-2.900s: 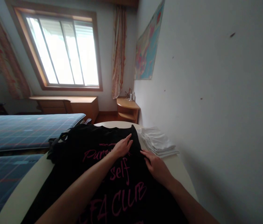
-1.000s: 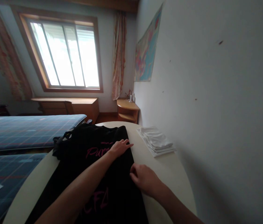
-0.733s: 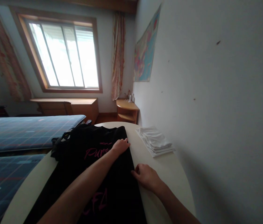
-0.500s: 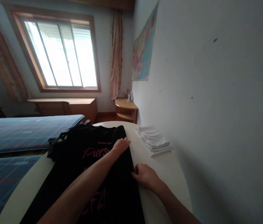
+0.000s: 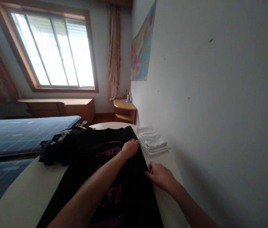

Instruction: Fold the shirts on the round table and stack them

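Note:
A black T-shirt (image 5: 138,190) with pink lettering lies spread over a round white table (image 5: 22,190). Across the shirt reaches my left hand (image 5: 131,148), its fingers closed on the right-hand edge near the far end. My right hand (image 5: 162,178) pinches the same edge closer to me, thumb and fingers together. Between the two hands the edge runs fairly straight. At the far left the shirt meets a bunched dark heap of cloth (image 5: 53,152). Just beyond my left hand, a stack of folded white cloths (image 5: 154,141) sits close beside the shirt's edge.
A bare wall (image 5: 210,110) rises close along the table's right side. Left of the table are blue plaid mattresses (image 5: 29,131). Behind stand a wooden desk (image 5: 80,107) under the window and a small corner shelf (image 5: 124,105).
Both hands have shifted right with the shirt, whose far edge is now against the white stack. More pink lettering shows. My view has turned slightly right.

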A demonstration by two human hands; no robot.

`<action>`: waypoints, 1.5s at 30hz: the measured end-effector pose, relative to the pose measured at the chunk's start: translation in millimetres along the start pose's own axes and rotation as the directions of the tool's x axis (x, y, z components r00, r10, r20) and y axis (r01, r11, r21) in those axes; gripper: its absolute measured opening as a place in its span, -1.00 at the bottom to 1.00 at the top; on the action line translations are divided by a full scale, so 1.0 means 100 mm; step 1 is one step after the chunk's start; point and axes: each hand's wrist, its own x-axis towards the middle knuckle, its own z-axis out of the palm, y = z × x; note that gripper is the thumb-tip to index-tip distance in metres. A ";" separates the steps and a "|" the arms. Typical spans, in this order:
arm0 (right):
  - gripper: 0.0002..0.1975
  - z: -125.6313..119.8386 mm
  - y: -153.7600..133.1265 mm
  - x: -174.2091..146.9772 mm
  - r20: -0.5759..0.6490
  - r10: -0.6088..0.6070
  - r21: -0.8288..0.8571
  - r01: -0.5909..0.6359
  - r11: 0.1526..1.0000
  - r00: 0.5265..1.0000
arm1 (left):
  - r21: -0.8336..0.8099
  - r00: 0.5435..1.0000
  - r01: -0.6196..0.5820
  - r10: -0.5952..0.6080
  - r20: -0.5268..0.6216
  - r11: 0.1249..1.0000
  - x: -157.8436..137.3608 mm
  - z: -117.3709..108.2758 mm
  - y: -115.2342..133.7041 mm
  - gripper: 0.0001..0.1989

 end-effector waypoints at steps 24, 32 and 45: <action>-0.72 0.05 -0.91 0.13 0.121 -0.538 0.088 0.531 0.843 0.834 | -0.043 0.980 0.129 -0.134 -0.148 0.991 -1.33 -0.22 -0.91 -0.50; -0.67 0.31 -1.37 1.36 -0.203 -0.473 0.029 0.488 0.872 0.857 | -0.138 0.981 0.185 -0.191 -0.030 0.973 -1.61 -0.10 -0.97 -0.44; -0.78 0.69 -1.86 2.34 -0.243 -0.193 0.058 0.213 0.975 0.951 | -0.197 0.975 0.220 -0.222 0.012 0.955 -1.62 -0.27 -0.86 -0.44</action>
